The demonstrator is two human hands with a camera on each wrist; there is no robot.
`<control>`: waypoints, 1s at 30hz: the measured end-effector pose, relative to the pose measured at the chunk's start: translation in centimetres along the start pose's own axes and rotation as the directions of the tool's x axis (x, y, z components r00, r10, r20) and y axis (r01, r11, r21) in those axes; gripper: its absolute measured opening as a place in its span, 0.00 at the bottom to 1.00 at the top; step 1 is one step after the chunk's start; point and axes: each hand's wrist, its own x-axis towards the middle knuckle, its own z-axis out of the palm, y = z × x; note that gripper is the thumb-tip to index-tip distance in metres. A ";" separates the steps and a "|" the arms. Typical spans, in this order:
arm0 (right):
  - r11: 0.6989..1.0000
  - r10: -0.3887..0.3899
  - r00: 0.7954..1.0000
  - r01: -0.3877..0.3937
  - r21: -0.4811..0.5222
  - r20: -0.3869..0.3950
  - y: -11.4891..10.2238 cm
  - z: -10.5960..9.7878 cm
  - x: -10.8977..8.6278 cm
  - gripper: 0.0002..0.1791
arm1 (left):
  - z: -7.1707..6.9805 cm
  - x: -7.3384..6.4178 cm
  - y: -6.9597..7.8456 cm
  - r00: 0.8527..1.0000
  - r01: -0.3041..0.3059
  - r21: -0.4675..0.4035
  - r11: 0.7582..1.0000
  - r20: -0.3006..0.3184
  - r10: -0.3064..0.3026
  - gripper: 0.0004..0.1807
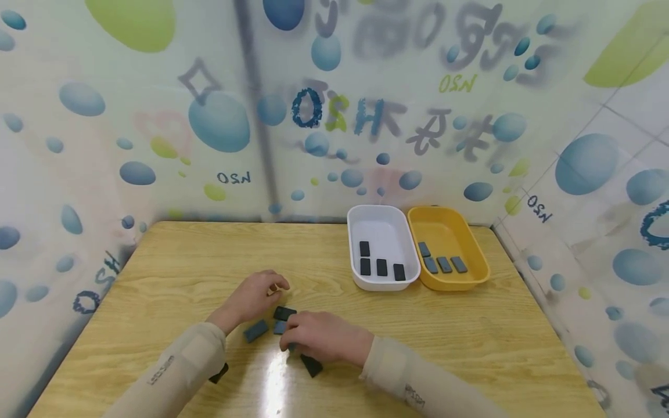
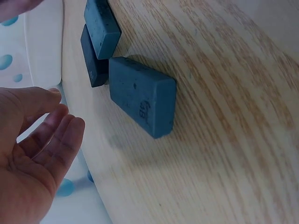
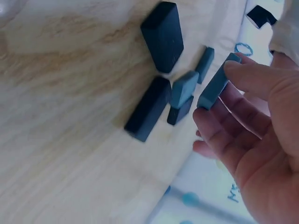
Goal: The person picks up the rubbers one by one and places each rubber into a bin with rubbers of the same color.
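Fingers of your right hand (image 1: pixel 330 337) are closed in a pinch, thumb on one side, around a small blue-grey rectangular block (image 3: pixel 217 85), which looks to be clear of the wooden table (image 1: pixel 198 255). At ten o'clock from it, your left hand (image 1: pixel 252 298) has its fingers loosely curved with a gap to the thumb, and it grips nothing. Near your hands lie a loose blue-grey block (image 1: pixel 256 331) at nine o'clock from your right hand, a matte black rectangular block (image 1: pixel 284 313) at ten with a second blue-grey block (image 1: pixel 279 327) against or over its edge, I cannot tell which, and another black block (image 1: pixel 312 366) at seven. White plastic tray (image 1: pixel 377 285) stands at one o'clock with four black blocks in it; yellow-orange plastic tray (image 1: pixel 453 284), at two, bears four blue-grey ones. Judging by that split, you are at the pick-up step of a sort by colour; your next move calls for lifting the pinched block over the white rim's right-hand neighbour, toward two o'clock, and setting it flat beside its matches.
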 end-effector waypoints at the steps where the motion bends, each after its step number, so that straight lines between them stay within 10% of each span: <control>1: 1.000 0.017 1.000 -0.017 0.012 0.004 0.1 -0.1 -0.2 0.12 | 0.0 0.0 0.0 1.000 -0.003 0.001 1.000 -0.001 0.003 0.10; 30: 0.942 0.320 0.947 -0.317 0.113 -0.007 5.2 -3.9 -8.0 0.12 | 1.3 1.6 1.9 1.000 -0.019 0.010 1.000 0.024 0.019 0.10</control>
